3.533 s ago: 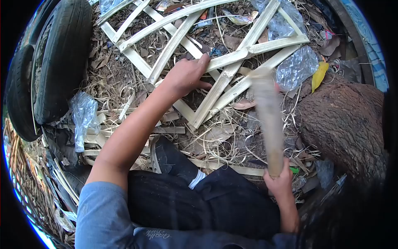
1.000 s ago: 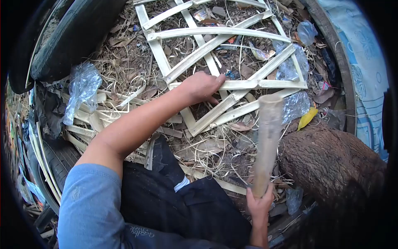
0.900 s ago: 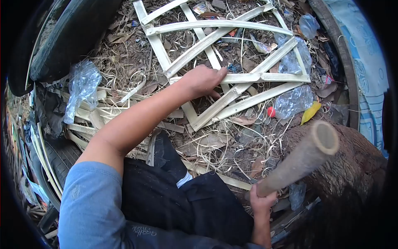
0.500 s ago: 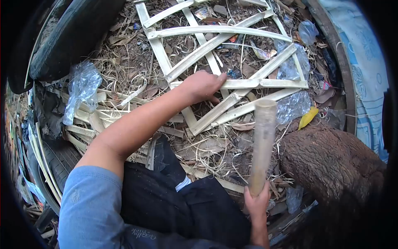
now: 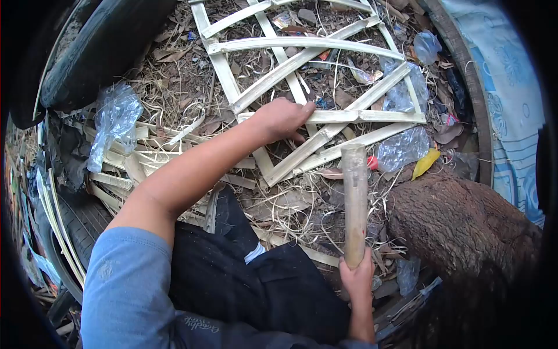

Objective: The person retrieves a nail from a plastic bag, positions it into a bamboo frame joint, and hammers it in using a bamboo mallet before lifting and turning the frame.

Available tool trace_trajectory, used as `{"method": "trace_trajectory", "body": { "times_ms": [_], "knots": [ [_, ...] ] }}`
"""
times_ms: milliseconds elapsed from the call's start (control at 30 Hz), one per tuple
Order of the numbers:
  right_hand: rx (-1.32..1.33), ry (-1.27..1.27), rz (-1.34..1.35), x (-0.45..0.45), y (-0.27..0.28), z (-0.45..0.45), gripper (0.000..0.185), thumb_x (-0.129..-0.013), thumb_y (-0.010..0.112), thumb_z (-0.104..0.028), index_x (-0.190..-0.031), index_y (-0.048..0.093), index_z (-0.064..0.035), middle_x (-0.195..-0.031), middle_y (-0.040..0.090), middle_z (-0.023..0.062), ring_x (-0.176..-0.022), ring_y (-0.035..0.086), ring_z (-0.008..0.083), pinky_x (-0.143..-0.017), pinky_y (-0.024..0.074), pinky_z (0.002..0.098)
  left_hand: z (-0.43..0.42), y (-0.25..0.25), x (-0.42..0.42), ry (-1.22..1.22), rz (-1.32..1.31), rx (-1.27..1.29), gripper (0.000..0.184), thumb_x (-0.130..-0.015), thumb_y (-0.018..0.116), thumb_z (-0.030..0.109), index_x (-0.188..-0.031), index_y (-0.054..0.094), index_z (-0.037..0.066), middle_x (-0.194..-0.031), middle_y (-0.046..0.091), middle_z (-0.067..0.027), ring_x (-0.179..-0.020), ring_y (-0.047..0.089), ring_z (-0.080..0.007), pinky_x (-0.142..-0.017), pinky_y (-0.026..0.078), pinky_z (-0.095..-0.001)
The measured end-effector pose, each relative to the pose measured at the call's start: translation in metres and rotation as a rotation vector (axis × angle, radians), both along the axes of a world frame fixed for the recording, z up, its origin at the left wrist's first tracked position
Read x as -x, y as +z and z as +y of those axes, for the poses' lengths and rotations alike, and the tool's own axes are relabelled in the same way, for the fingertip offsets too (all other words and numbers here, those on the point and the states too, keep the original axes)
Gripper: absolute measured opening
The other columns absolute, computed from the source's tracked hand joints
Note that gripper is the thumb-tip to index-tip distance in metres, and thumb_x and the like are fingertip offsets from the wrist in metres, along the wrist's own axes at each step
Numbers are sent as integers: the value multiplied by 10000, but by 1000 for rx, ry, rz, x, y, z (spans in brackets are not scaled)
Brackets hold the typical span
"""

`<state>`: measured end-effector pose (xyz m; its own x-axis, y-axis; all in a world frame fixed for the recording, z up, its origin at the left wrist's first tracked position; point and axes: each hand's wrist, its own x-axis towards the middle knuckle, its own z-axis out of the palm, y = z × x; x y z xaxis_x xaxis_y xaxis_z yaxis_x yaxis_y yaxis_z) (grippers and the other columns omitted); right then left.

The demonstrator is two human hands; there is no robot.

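A lattice of pale split bamboo strips [image 5: 279, 71] lies on the littered ground in front of me. My left hand [image 5: 283, 119] is closed around a crosswise bamboo strip [image 5: 334, 117] of the lattice, near where an upright strip passes under it. Part of that strip is hidden by the hand. Low on the right, my right hand [image 5: 357, 273] grips the lower end of a thick round wooden stick [image 5: 355, 200]. The stick points up and away from me, its top end just below the lattice's near strip, apart from it as far as I can tell.
A rough tree stump [image 5: 459, 221] stands at the right. Cut bamboo pieces [image 5: 119, 181] and clear plastic [image 5: 116, 119] lie at the left near a tyre [image 5: 84, 215]. A yellow leaf-shaped thing [image 5: 426, 163] and a red round thing [image 5: 372, 163] rest beyond the stump.
My right hand has shifted the wooden stick a little to the left, and the red round thing now shows beside it. My left hand keeps its place on the strip.
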<state>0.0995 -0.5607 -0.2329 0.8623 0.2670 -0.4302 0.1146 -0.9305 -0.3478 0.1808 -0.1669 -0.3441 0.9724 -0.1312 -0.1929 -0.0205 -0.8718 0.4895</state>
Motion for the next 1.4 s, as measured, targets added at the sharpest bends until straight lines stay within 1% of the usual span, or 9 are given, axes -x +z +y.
{"method": "trace_trajectory", "body": {
  "times_ms": [167, 367, 667, 833, 900, 1033, 1167, 1267, 1400],
  "knots": [
    [-372, -147, -145, 0, 45, 9, 413, -742, 739, -151, -1057, 529, 14, -891, 661, 268, -853, 643, 477, -746, 513, 487, 0, 0, 0, -2, -41, 51, 627, -754, 792, 350, -1113, 399, 18, -791, 639, -236, -827, 629, -460, -724, 493, -508],
    [78, -187, -156, -9, 13, -60, 435, -748, 728, -241, -1054, 547, 9, -977, 660, 302, -928, 641, 472, -818, 499, 523, -17, 59, 24, 91, -43, -137, 1134, -695, 855, 279, -1530, 98, 157, -1247, 504, -212, -1141, 550, -397, -907, 498, -482],
    [228, -116, -281, 15, -4, -79, 718, -776, 750, -279, -1338, 420, 24, -1145, 639, 247, -1050, 630, 410, -929, 496, 447, -48, 199, 225, 236, -323, -107, 858, -745, 792, 310, -1438, 324, 119, -1456, 327, -248, -1310, 393, -446, -1108, 307, -510],
    [-713, 161, 370, 124, 144, -23, 400, -766, 819, -212, -1021, 589, -6, -925, 630, 71, -888, 617, 149, -857, 495, 295, -65, 196, 348, 451, -442, -112, 635, -763, 751, 285, -1300, 474, 88, -1318, 464, -193, -1233, 456, -390, -1087, 304, -503],
    [-955, 691, 712, 177, 185, -14, 534, -732, 841, -192, -1154, 573, -4, -1005, 652, 83, -948, 642, 199, -894, 495, 317, -73, 194, 362, 468, -447, -86, 554, -777, 731, 279, -1244, 510, 79, -1256, 512, -159, -1221, 470, -365, -1085, 293, -521],
    [-1212, 934, 851, 247, 208, -15, 449, -780, 795, -159, -1143, 604, 25, -1014, 654, 110, -964, 646, 234, -873, 499, 332, -82, 207, 356, 467, -508, -166, 375, -782, 724, 253, -1078, 581, 72, -1115, 572, -107, -1145, 517, -308, -1082, 279, -495],
    [-1332, 1033, 737, 269, 212, -29, 324, -810, 752, -104, -1069, 638, 53, -981, 665, 139, -919, 661, 257, -826, 516, 350, -108, 292, 369, 2, -51, 723, 257, -801, 770, 220, -939, 639, 48, -957, 642, -82, -1006, 603, -262, -950, 419, -423],
    [-1511, 792, 776, 278, 208, -35, 257, -819, 727, -69, -1034, 652, 51, -937, 677, 133, -872, 668, 251, -797, 518, 345, -142, 358, 382, -843, 191, 1271, 218, -891, 663, 164, -1003, 660, -23, -980, 653, -169, -982, 618, -316, -884, 466, -424],
    [-1795, 249, 864, 288, 215, -31, 112, -864, 663, 3, -953, 676, 68, -889, 698, 162, -818, 688, 252, -739, 527, 346, -169, 390, 400, -1132, 132, 1130, 295, -940, 577, 347, -849, 593, 67, -959, 594, -140, -934, 581, -311, -922, 415, -528]
  ]
}}
